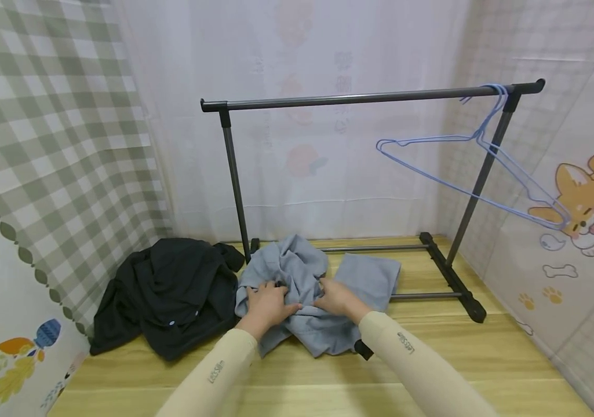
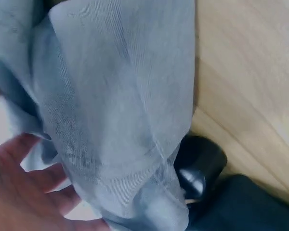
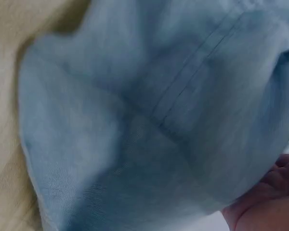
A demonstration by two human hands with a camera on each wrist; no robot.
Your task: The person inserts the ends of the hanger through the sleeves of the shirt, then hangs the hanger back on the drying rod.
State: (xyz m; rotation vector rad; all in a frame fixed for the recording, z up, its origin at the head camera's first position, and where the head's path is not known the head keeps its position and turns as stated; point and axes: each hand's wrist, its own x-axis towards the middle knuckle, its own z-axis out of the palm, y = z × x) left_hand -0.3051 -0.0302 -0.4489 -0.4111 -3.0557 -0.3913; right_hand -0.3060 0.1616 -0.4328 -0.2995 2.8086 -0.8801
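A crumpled grey-blue garment (image 1: 288, 263) lies in a heap on the wooden surface. My left hand (image 1: 268, 307) grips its near left side, the thumb pointing right across the cloth. In the left wrist view, the fingers (image 2: 53, 178) run in behind a fold of the garment (image 2: 120, 106). From the other side my right hand (image 1: 339, 298) holds the same cloth, its fingertips sunk in the folds. The right wrist view has the hand (image 3: 269, 207) with bent fingers at the edge of the fabric (image 3: 149, 120), which hides part of them.
A black garment (image 1: 171, 295) lies heaped to the left. Behind stands a dark metal clothes rack (image 1: 338, 99), its base bars (image 1: 427, 296) running along the floor by the grey-blue cloth. Blue hangers (image 1: 448, 138) hang at the rack's right end. Printed curtains (image 1: 67, 116) enclose the space.
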